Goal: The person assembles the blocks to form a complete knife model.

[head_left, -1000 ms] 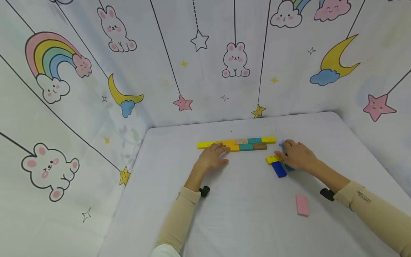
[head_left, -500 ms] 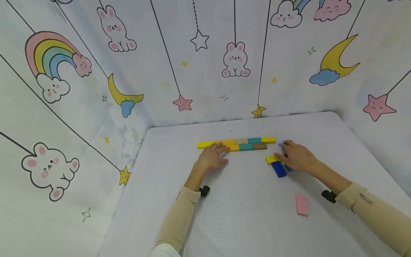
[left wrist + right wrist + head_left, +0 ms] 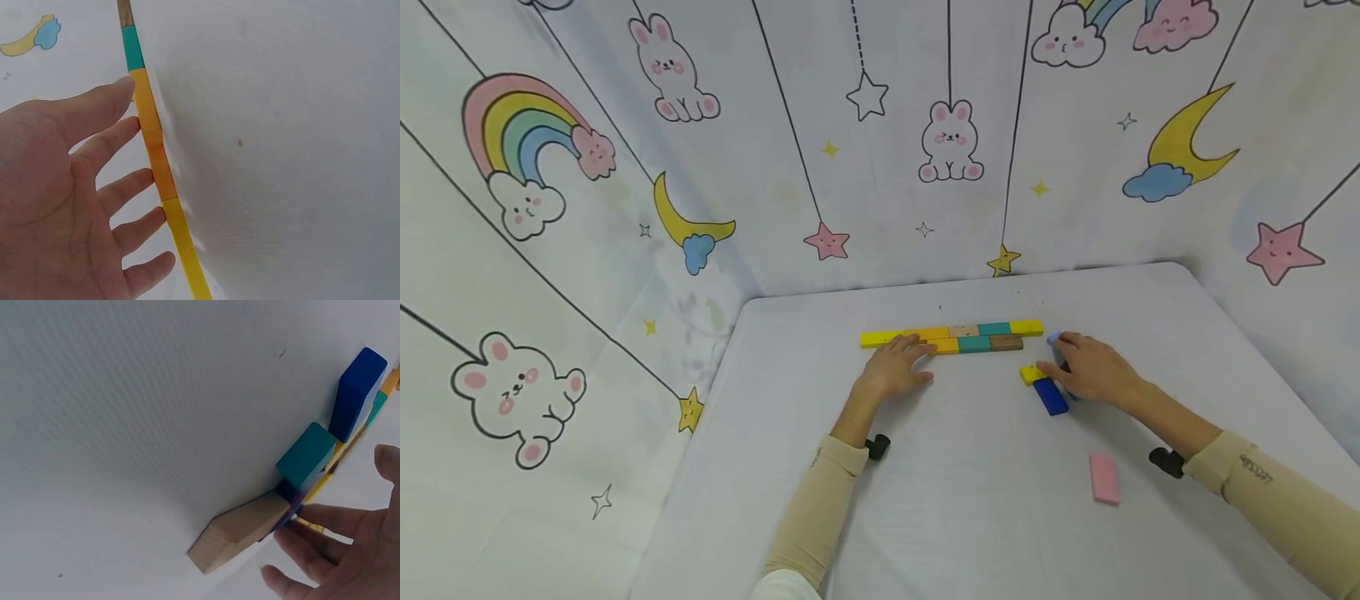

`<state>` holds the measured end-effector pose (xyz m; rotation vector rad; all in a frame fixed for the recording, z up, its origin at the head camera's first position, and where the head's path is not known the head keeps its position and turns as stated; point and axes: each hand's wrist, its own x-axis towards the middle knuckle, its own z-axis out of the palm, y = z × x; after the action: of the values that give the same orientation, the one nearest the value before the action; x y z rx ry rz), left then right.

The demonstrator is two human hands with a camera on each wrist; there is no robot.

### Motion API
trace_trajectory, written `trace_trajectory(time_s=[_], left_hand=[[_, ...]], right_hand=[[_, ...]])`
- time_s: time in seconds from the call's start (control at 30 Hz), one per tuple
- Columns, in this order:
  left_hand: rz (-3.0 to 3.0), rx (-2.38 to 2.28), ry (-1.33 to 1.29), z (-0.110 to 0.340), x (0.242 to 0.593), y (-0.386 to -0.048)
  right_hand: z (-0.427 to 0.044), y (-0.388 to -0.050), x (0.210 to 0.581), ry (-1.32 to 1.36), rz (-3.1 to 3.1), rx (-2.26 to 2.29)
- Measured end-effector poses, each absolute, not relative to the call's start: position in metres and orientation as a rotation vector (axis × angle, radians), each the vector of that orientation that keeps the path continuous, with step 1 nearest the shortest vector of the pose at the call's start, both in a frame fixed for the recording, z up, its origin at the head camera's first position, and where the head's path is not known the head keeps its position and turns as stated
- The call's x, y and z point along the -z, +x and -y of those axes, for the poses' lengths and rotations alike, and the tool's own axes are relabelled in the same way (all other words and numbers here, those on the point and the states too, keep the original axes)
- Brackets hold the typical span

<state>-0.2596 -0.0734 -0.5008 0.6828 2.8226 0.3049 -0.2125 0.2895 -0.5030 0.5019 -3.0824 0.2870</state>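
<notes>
Two touching rows of coloured wooden blocks (image 3: 974, 344) run along the far part of the table. My left hand (image 3: 891, 367) lies at their left end, its spread fingertips against the near edge; orange and yellow blocks (image 3: 164, 172) show there in the left wrist view. To the right, my right hand (image 3: 1097, 371) reaches over a loose group, fingertips at a light blue block (image 3: 1054, 338) and thumb apart. Beside it lie a yellow block (image 3: 1032, 376) and a dark blue block (image 3: 1050, 397). The right wrist view adds a teal block (image 3: 307, 453) and a plain wood block (image 3: 237, 531).
A pink block (image 3: 1104, 479) lies alone on the white-covered table (image 3: 970, 508), nearer the body. A cloth with cartoon drawings (image 3: 887, 192) hangs behind the table and along its sides. A small black wrist camera (image 3: 1167, 462) sits on the right forearm.
My right hand shifts slightly toward the rows, and the light blue block moves a little left and nearer with its fingertips. The left hand stays put against the rows.
</notes>
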Motion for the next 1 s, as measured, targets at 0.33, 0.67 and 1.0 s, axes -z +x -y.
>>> trace_trajectory(time_s=[0.33, 0.67, 1.0], left_hand=[[-2.819, -0.299, 0.684, 0.073, 0.501, -0.261], [-2.815, -0.287, 0.681, 0.073, 0.502, -0.261], [-2.814, -0.282, 0.674, 0.073, 0.503, -0.261]], right_hand=[[-0.286, -0.211, 0.504, 0.543, 3.100, -0.305], [-0.279, -0.210, 0.504, 0.595, 3.080, -0.219], [-0.274, -0.206, 0.503, 0.588, 3.096, -0.224]])
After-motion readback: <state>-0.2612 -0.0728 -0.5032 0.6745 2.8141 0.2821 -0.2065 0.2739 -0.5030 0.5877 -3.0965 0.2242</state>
